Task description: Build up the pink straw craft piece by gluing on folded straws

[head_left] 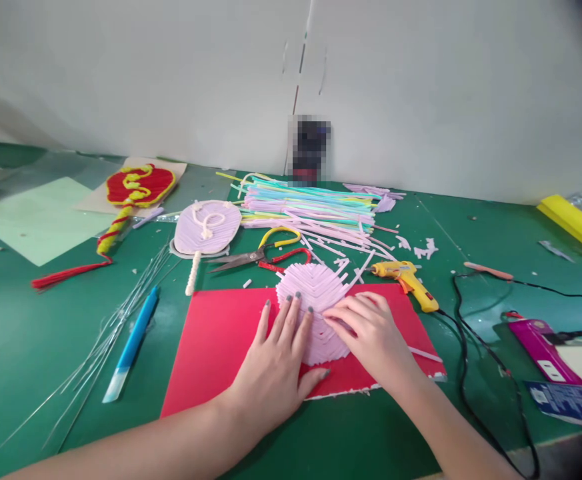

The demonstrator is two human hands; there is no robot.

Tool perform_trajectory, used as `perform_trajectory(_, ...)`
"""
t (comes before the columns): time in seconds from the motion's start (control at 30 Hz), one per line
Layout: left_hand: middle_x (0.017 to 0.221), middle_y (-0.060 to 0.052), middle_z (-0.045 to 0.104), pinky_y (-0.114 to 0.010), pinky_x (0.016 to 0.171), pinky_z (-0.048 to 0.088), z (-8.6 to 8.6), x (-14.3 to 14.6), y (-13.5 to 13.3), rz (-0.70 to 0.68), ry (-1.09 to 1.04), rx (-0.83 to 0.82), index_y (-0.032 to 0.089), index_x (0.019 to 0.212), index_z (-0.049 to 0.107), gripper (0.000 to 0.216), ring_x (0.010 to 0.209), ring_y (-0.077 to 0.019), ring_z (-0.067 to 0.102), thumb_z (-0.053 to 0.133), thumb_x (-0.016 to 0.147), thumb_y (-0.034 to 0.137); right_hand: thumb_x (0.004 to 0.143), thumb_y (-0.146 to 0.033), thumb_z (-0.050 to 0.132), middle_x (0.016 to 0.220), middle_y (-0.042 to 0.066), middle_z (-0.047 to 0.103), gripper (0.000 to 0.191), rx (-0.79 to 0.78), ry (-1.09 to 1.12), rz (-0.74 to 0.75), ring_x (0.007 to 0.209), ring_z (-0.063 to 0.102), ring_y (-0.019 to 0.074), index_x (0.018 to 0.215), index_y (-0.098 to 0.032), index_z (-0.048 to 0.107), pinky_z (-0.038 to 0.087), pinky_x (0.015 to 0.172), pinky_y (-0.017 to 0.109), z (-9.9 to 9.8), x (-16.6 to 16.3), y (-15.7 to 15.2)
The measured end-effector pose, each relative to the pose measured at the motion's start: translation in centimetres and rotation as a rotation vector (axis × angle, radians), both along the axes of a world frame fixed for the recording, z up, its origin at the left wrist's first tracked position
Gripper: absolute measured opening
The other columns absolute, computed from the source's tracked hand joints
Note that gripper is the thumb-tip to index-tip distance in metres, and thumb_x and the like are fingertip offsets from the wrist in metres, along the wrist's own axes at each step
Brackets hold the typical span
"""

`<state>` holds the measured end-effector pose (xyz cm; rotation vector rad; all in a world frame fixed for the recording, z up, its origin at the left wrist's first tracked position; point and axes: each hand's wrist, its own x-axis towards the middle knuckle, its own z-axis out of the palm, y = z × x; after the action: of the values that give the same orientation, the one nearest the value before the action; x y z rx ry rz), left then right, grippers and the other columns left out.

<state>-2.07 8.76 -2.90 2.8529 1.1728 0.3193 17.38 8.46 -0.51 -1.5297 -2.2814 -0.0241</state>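
Observation:
A round lilac piece (315, 283), built of pipe cleaners laid side by side in a V pattern, rests on a red card (215, 340). My left hand (278, 363) lies flat across its left part, fingers spread. At its right part my right hand (368, 327) has thumb and fingertips pinched together against the surface; what sits between them is hidden. Loose lilac strips poke out past the upper right edge of the piece. Just above it are scissors (261, 255) with a yellow and a red handle.
A pipe cleaner bundle (311, 203) lies behind. On the left are a lilac fan (208, 227), a red fan (141, 187), thin wires (115, 327) and a blue pen-like tool (138, 340). A yellow glue gun (405, 277), black cable (463, 347) and purple object (541, 347) are right.

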Motion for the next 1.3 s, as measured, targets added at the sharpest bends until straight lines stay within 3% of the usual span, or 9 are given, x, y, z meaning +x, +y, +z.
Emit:
perform_trajectory(0.23, 0.147, -0.022, 0.038, -0.057, 0.108, 0.028, -0.3, 0.0, 0.0, 0.01, -0.023, -0.001, 0.008, 0.139, 0.045, 0.074, 0.138, -0.0355, 0.034, 0.033, 0.092, 0.063, 0.09, -0.014, 0.05, 0.085, 0.003, 0.069, 0.015, 0.025, -0.096, 0.057, 0.078, 0.059, 0.0171, 0.09, -0.018, 0.065, 0.037, 0.084, 0.036, 0.5, -0.3, 0.1)
perform_trajectory(0.57, 0.146, -0.024, 0.039, -0.058, 0.106, 0.032, 0.3, 0.1, 0.1, -0.003, 0.008, -0.025, 0.006, 0.137, 0.046, 0.074, 0.135, -0.0374, 0.038, 0.037, 0.091, 0.063, 0.091, -0.025, 0.058, 0.084, 0.001, 0.07, 0.013, 0.01, 0.156, 0.001, 0.079, 0.062, 0.0158, 0.09, -0.023, 0.07, 0.042, 0.08, 0.033, -0.9, 0.4, 0.3)
perform_trajectory(0.9, 0.145, -0.027, 0.038, -0.06, 0.104, 0.034, 0.5, 0.1, 0.2, -0.027, 0.019, -0.038, 0.006, 0.136, 0.048, 0.076, 0.134, -0.0407, 0.038, 0.04, 0.089, 0.065, 0.088, -0.024, 0.062, 0.079, 0.001, 0.067, 0.01, -0.023, 0.217, 0.01, 0.078, 0.059, 0.016, 0.088, -0.024, 0.072, 0.043, 0.078, 0.033, -1.0, 0.6, 0.9)
perform_trajectory(1.3, 0.145, -0.028, 0.037, -0.06, 0.104, 0.035, 0.6, 0.1, 0.2, -0.022, 0.029, -0.059, 0.007, 0.136, 0.049, 0.077, 0.135, -0.0402, 0.036, 0.04, 0.088, 0.067, 0.088, -0.023, 0.062, 0.078, 0.001, 0.066, 0.012, -0.044, 0.159, 0.196, 0.08, 0.057, 0.0162, 0.083, -0.023, 0.072, 0.042, 0.081, 0.035, 0.0, 1.5, 2.8)
